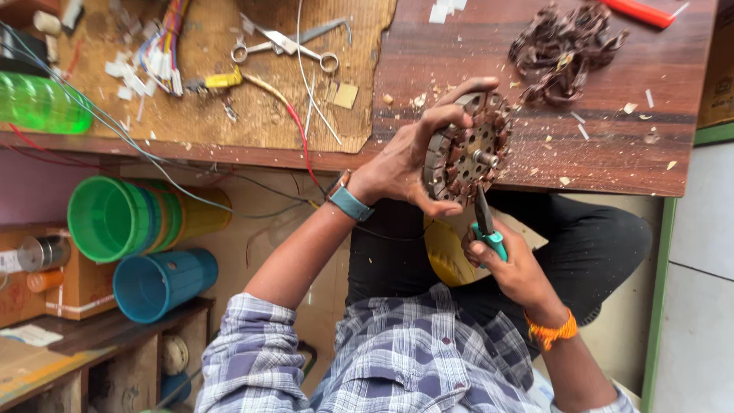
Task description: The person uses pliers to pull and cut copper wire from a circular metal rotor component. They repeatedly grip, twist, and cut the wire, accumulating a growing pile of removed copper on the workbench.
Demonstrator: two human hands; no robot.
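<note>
My left hand [405, 164], with a teal watch on its wrist, grips a round motor stator [470, 149] with dark copper windings and holds it on edge against the front of the wooden table [612, 153]. My right hand [511, 268], an orange thread around its wrist, holds teal-handled pliers [484, 223]. The plier jaws point up at the lower rim of the stator, touching or nearly touching it.
A pile of pulled-out dark copper wire [566, 50] lies on the table behind the stator. Scissors [287, 42], coloured wire bundles [164, 46] and a green bottle [38, 103] lie to the left. Stacked plastic cups [115, 218] and a blue cup [160, 283] sit on a lower shelf.
</note>
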